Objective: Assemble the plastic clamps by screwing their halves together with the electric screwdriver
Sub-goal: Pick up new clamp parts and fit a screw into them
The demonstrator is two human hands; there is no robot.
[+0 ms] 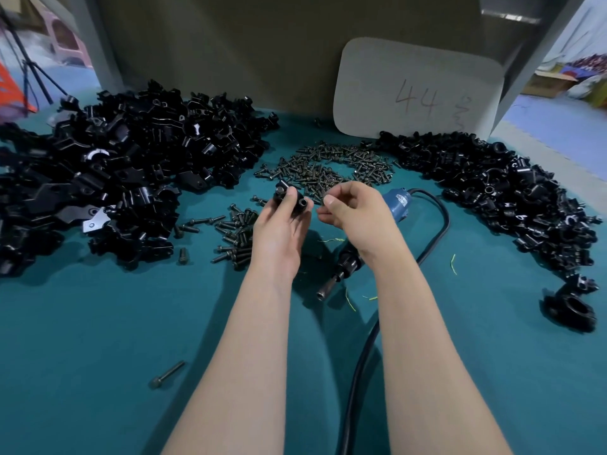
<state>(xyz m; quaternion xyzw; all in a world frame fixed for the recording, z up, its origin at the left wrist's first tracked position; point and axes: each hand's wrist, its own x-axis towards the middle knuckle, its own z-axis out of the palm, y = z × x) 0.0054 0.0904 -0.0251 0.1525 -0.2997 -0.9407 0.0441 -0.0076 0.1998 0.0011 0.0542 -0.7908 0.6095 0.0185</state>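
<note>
Holding a black clamp (pixel 290 200) above the teal tabletop (pixel 98 323), the left hand (pixel 279 224) has its grip clamped around the part, one bore facing up. The right hand (pixel 351 208) sits just beside it with thumb and forefinger pinched together; whether a screw is between them is too small to tell. By my reading the step in hand is seating a screw in the clamp's hole before driving it.

The next move likely calls for lining the screw up with the bore, then freeing the right hand to take the electric screwdriver (pixel 368 238), which lies on the tabletop under the right wrist, bit end pointing near-left. Its cable (pixel 437 224) loops right and runs back toward the near edge under the right forearm, and could snag.

Loose clamp halves (pixel 115 172) are heaped far left, a second heap (pixel 499 198) far right, small screws (pixel 331 165) spread between them, and longer bolts (pixel 235 236) just left of the left hand. One bolt (pixel 167 376) lies alone, near left.
</note>
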